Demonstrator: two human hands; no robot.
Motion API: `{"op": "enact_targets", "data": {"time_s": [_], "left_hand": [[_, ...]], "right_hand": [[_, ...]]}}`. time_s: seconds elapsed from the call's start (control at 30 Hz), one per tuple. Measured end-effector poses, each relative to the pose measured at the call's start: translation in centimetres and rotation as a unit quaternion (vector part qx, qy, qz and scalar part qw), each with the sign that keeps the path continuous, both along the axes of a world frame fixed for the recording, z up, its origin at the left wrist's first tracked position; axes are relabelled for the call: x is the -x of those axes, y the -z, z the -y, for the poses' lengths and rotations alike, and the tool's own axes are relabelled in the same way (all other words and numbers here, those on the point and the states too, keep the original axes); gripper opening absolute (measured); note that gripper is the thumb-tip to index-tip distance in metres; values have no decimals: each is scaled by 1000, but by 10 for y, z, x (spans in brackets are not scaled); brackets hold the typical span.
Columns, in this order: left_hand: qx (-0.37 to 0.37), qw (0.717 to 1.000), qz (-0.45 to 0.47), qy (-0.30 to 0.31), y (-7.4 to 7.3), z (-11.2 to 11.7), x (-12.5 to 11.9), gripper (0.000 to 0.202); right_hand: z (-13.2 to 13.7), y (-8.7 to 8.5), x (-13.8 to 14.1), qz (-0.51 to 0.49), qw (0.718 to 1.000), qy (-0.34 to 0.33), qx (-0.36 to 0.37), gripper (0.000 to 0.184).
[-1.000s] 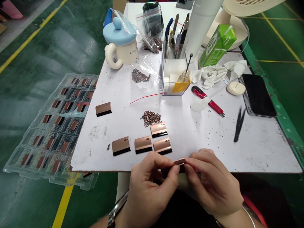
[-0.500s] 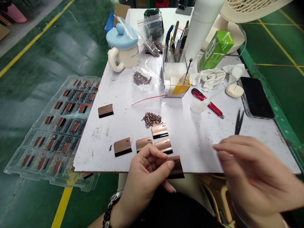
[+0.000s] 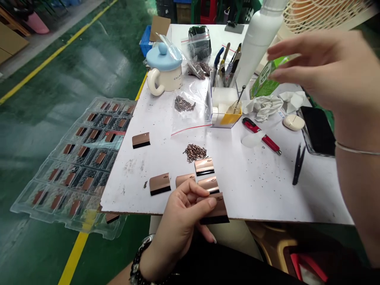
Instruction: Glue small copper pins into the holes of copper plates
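My left hand (image 3: 185,213) pinches a curved copper-brown plate (image 3: 219,209) with a dark lower edge and a small slot, at the table's front edge. My right hand (image 3: 314,67) is raised over the back right of the table, thumb and fingers apart, with nothing visible between them. It partly covers a green drink carton (image 3: 267,77). Several similar plates lie close by, among them one beside the pile (image 3: 204,166) and one farther left (image 3: 160,183). Behind them is a heap of small copper-coloured pins (image 3: 195,152). Black tweezers (image 3: 298,164) lie at the right.
A clear tray (image 3: 71,166) of brown plates stands low at the left. Farther back are a lidded mug (image 3: 168,77), a bag of pins (image 3: 190,113), an organizer (image 3: 225,120) with a small bottle, a red cutter (image 3: 268,143), a phone (image 3: 319,130) and a fan (image 3: 323,14).
My right hand has risen from the front right of the table to near the drink carton. My left hand still holds the plate. The view has shifted slightly.
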State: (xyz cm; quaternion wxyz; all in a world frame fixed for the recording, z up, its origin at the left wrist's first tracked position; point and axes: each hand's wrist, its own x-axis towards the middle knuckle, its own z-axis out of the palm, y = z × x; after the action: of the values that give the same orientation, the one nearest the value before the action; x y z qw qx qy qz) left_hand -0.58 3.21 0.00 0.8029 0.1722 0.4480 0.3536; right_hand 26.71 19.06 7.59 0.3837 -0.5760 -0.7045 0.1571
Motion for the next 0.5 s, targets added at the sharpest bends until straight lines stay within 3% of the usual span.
{"op": "enact_targets", "data": {"time_s": [0.07,0.13,0.2,0.33,0.5], "left_hand": [[0,1000,3,-2,0,0,2,30],[-7,1000,-4,-7,1,0,5,30],[-27,999,-24,-16,2,2,6,29],[-98,990,-86,-50,4,5,7,23],[-159,970,-153,-102,6,1,13,18]], "right_hand": [[-9,2,9,40,996,-43,65,36],[-12,4,14,67,993,-60,80,30],[-15,3,16,112,990,-57,64,26],[-21,-3,12,179,981,-68,19,52],[-28,1,8,160,982,-103,-8,41]]}}
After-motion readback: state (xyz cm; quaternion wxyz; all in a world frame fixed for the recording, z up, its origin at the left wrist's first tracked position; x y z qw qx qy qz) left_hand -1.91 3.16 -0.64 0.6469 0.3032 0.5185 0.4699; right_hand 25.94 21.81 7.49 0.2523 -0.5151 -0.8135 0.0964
